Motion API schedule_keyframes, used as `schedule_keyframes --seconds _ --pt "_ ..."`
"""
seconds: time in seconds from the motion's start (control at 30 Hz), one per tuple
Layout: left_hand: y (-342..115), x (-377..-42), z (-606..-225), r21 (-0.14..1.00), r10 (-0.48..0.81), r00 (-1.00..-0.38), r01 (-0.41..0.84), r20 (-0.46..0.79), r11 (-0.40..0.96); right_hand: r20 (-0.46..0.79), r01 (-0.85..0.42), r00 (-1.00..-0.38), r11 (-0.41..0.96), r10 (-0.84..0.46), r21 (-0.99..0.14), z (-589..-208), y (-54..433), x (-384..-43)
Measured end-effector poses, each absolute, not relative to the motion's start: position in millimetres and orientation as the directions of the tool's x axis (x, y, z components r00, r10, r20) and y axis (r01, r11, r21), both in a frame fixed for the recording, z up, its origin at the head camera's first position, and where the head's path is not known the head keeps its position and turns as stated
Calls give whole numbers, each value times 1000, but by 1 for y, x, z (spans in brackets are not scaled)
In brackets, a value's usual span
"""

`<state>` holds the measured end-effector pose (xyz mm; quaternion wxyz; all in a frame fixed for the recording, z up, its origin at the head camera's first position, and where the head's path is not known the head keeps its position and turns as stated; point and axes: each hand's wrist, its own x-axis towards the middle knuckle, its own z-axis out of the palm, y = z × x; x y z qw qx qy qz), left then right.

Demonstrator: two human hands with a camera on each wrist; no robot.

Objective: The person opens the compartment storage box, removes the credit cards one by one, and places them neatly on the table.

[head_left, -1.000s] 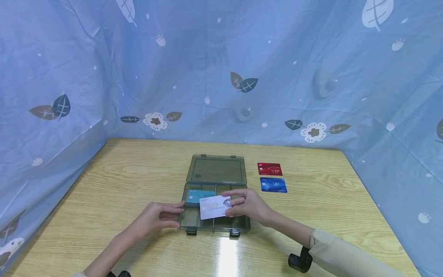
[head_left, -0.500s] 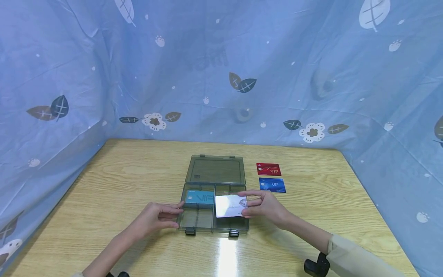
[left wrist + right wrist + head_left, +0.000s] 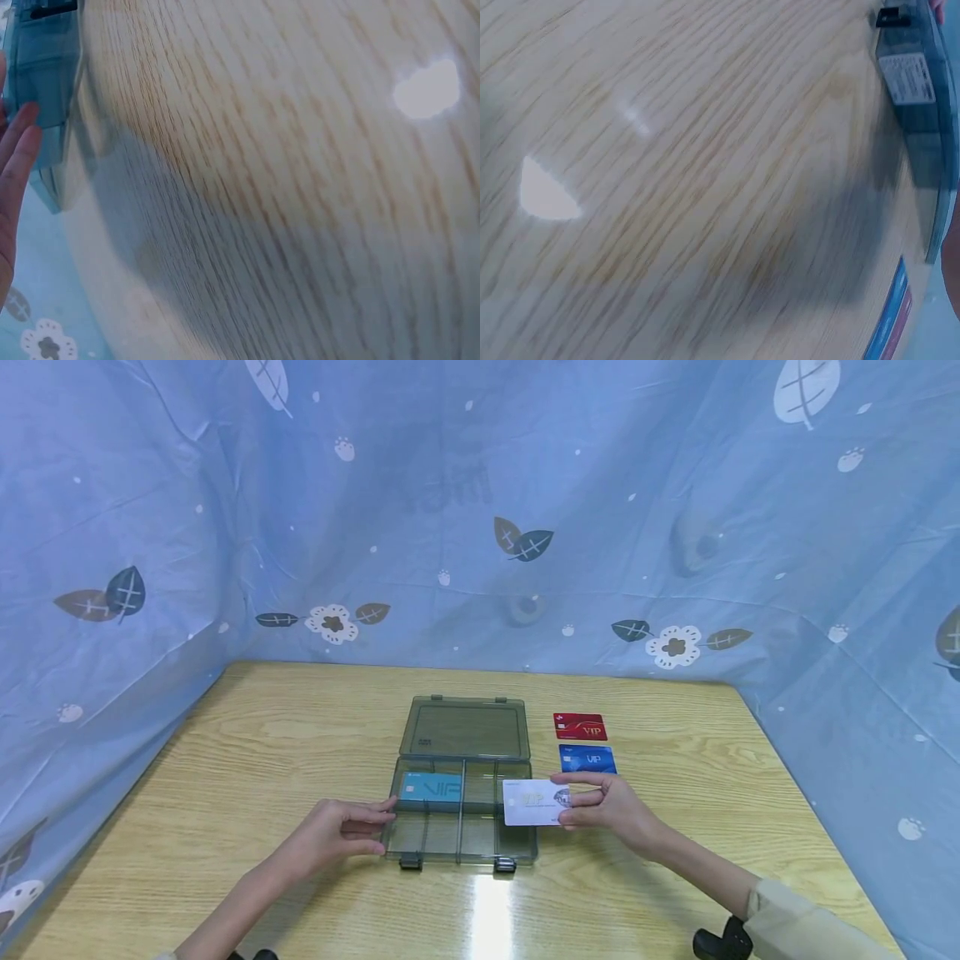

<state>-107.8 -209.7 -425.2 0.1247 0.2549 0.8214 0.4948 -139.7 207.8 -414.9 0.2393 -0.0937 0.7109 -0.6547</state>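
A smoky see-through compartment box (image 3: pixel 442 837) lies on the table, its lid (image 3: pixel 467 732) folded back flat behind it. In its back left section is a teal VIP card (image 3: pixel 431 787). My left hand (image 3: pixel 339 829) rests its fingertips against the box's left side; in the left wrist view, straight fingers (image 3: pixel 16 169) lie beside the box. My right hand (image 3: pixel 621 814) pinches a white VIP card (image 3: pixel 528 802) by its right end. The card hangs over the box's right sections and reaches past the right wall. Most of my right hand is outside the right wrist view.
A red VIP card (image 3: pixel 580 727) lies right of the lid. Just in front of it, a blue VIP card (image 3: pixel 587 757) is partly covered by my right hand. Two black latches (image 3: pixel 505 865) stick out from the box's front edge. A patterned blue curtain (image 3: pixel 450 527) encloses the table.
My right hand has carried the white card rightward, from the middle of the box to its right side, uncovering the teal card. The left hand stays at the box's left side.
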Motion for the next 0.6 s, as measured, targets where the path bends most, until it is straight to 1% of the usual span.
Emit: schedule_keyframes --seconds 0.23,0.6 --pt "-210 -108 -426 873 541 -839 304 55 382 -221 162 -876 172 -428 -972 -421 228 -142" --pt "-209 -107 -425 878 538 -842 287 39 384 -207 164 -889 136 -409 -977 -428 258 -142"
